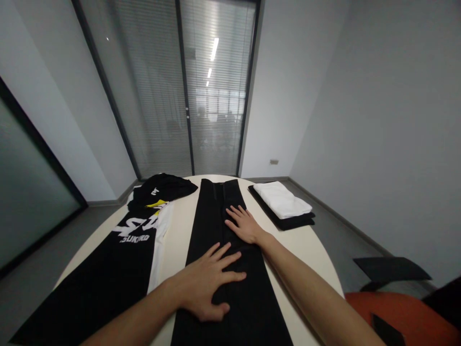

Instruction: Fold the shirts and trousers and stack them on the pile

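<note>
A pair of black trousers (212,226) lies lengthwise down the middle of the round table, its waist end at the far side. My left hand (209,281) rests on the near part of the trousers, fingers spread. Farther up, my right hand (243,225) lies flat on the same trousers with its fingers stretched out. Neither hand grips anything. Left of the trousers lies a black garment with white lettering (118,269) and a white edge. The trousers' near end runs out of the picture.
A folded white garment (281,199) sits on folded black cloth (295,222) at the table's right. A bunched black garment (165,187) lies at the far left. The pale table (319,262) has an orange chair (399,317) at its right. Glass panels with blinds (158,96) stand behind.
</note>
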The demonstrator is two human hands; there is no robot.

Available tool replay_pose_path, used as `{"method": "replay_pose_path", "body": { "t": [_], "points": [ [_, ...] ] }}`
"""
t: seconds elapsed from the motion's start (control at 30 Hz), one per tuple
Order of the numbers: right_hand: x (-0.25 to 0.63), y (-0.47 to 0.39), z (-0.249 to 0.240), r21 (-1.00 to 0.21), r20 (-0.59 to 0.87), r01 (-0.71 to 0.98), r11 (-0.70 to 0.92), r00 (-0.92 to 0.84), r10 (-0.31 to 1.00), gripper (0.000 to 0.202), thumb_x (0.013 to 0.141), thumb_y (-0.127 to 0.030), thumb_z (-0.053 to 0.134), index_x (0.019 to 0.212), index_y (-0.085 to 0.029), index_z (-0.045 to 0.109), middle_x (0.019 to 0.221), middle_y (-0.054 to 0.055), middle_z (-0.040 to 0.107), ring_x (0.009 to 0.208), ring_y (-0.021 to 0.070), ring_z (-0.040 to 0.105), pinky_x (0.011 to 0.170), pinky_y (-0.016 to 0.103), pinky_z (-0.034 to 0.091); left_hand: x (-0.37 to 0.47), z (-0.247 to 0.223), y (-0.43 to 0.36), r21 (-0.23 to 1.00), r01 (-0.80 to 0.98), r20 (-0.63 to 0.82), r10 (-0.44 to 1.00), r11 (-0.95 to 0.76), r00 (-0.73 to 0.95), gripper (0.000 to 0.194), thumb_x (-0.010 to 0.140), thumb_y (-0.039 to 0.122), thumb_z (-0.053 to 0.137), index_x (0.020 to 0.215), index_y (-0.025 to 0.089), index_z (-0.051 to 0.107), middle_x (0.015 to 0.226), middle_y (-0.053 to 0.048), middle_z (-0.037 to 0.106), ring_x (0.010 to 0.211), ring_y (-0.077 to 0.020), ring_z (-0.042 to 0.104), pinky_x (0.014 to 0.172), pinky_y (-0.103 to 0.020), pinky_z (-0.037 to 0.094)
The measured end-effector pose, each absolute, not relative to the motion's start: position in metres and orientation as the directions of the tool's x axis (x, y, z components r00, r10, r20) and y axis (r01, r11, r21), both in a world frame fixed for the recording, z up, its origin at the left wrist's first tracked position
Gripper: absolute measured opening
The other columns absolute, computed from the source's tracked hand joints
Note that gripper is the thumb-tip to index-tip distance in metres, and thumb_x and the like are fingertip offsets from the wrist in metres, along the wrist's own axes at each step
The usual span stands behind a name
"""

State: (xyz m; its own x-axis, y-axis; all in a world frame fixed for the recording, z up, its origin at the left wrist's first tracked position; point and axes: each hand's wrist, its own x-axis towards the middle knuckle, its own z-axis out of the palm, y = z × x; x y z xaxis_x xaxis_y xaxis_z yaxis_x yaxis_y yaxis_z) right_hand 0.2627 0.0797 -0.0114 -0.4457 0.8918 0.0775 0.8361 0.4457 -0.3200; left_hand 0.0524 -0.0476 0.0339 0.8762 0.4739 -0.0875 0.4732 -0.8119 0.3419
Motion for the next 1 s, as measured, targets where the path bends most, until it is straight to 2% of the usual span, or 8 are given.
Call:
{"method": "replay_pose_path", "body": {
  "t": [0.1,0.23,0.43,0.53,0.67,0.77,0.9,1.0],
  "points": [
    [0.263,0.085,-0.008,-0.323,0.116,0.828,0.458,-0.445,0.888,0.067,0.099,-0.065,0.029,0.151,-0.025,0.043,0.162,0.005,0.029,0.151,0.0322,0.017,0.121,0.054,0.013,0.055,0.032,-0.051,0.339,0.46,-0.087,0.459,-0.821,0.884,0.091,0.072,0.041,0.074,0.153,0.024,0.037,0.163,-0.016,0.019,0.15,-0.0399,0.013,0.118,-0.063,0.012],
    [0.268,0.076,0.003,-0.296,0.215,0.782,0.549,-0.506,0.836,0.061,0.1,-0.061,0.032,0.146,-0.026,0.05,0.16,0.005,0.034,0.151,0.0303,0.02,0.122,0.053,0.013,0.052,0.024,-0.05,0.338,0.447,-0.049,0.458,-0.828,0.887,0.091,0.076,0.047,0.073,0.155,0.029,0.032,0.164,-0.013,0.017,0.15,-0.0383,0.013,0.119,-0.062,0.013],
    [0.274,0.06,-0.006,-0.325,0.108,0.748,0.579,-0.579,0.808,0.064,0.098,-0.064,0.034,0.152,-0.029,0.04,0.162,0.005,0.029,0.151,0.0308,0.02,0.12,0.056,0.017,0.05,0.018,-0.045,0.294,0.485,0.011,0.511,-0.823,0.86,0.087,0.08,0.061,0.068,0.154,0.03,0.034,0.163,-0.013,0.022,0.149,-0.04,0.018,0.118,-0.065,0.014],
    [0.272,0.065,-0.007,-0.304,0.15,0.755,0.581,-0.564,0.812,0.061,0.099,-0.06,0.037,0.15,-0.027,0.043,0.16,0.008,0.032,0.149,0.031,0.023,0.119,0.056,0.018,0.051,0.021,-0.048,0.246,0.551,0.043,0.577,-0.797,0.816,0.084,0.082,0.065,0.064,0.152,0.027,0.037,0.161,-0.014,0.029,0.148,-0.0384,0.024,0.118,-0.061,0.02],
    [0.274,0.067,0.008,-0.264,0.297,0.72,0.642,-0.572,0.764,0.045,0.1,-0.048,0.046,0.131,-0.021,0.062,0.138,0.012,0.057,0.131,0.0274,0.049,0.112,0.048,0.034,0.041,0.029,-0.049,0.21,0.64,0.113,0.668,-0.739,0.736,0.061,0.091,0.053,0.059,0.145,0.027,0.048,0.151,-0.01,0.047,0.137,-0.0325,0.044,0.113,-0.051,0.035],
    [0.283,0.058,0.018,-0.307,0.267,0.627,0.716,-0.665,0.697,0.034,0.099,-0.043,0.05,0.114,-0.02,0.069,0.113,0.01,0.067,0.108,0.0223,0.061,0.099,0.038,0.046,0.023,0.029,-0.041,0.211,0.706,0.125,0.735,-0.676,0.667,0.05,0.094,0.048,0.057,0.138,0.025,0.055,0.141,-0.009,0.057,0.127,-0.0281,0.054,0.109,-0.044,0.042],
    [0.291,0.05,0.013,-0.363,0.209,0.547,0.754,-0.741,0.638,0.043,0.095,-0.046,0.058,0.129,-0.021,0.064,0.132,0.012,0.06,0.123,0.0243,0.056,0.107,0.039,0.043,0.004,0.013,-0.023,0.184,0.721,0.108,0.743,-0.668,0.661,0.056,0.093,0.053,0.057,0.142,0.026,0.051,0.151,-0.008,0.048,0.138,-0.028,0.045,0.116,-0.046,0.032],
    [0.29,0.057,0.003,-0.312,0.2,0.615,0.725,-0.703,0.682,0.046,0.098,-0.044,0.052,0.138,-0.021,0.057,0.146,0.014,0.051,0.135,0.0276,0.047,0.113,0.046,0.037,0.002,0.001,-0.009,0.134,0.754,0.16,0.765,-0.643,0.624,0.056,0.095,0.054,0.053,0.143,0.026,0.049,0.154,-0.008,0.044,0.143,-0.029,0.038,0.117,-0.05,0.028]
  ]
}}
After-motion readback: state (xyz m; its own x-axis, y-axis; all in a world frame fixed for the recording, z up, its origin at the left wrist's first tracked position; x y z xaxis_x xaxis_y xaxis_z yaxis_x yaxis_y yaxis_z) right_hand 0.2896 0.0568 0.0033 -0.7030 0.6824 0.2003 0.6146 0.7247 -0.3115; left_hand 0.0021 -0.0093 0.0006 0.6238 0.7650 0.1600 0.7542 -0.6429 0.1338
